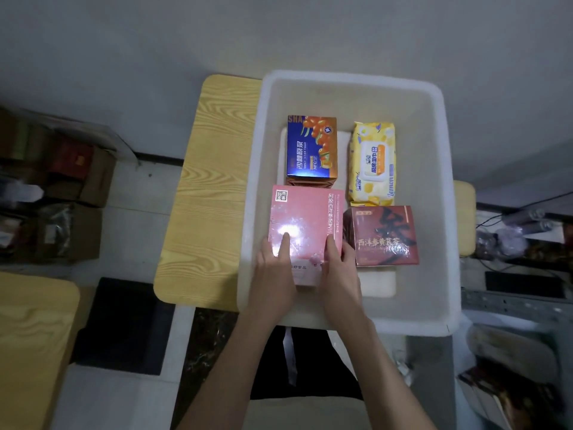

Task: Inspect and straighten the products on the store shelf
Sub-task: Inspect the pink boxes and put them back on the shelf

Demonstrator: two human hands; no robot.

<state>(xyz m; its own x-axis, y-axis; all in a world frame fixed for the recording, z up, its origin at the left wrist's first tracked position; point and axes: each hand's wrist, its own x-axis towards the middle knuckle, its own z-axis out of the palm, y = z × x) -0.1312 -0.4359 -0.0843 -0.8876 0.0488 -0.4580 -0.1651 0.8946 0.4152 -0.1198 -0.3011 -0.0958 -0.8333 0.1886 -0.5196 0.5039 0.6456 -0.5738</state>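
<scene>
A pink box lies flat in the near left part of a white plastic bin. My left hand holds its near left corner, with the index finger straight on the glossy top. My right hand grips its right edge, beside a dark red box. Behind the pink box stands a blue and orange box. A yellow pack of wet wipes lies to the right of the blue box.
The bin rests on a light wooden table. Cardboard boxes crowd the floor at the left. Another wooden tabletop shows at the near left. Cables and clutter sit at the right.
</scene>
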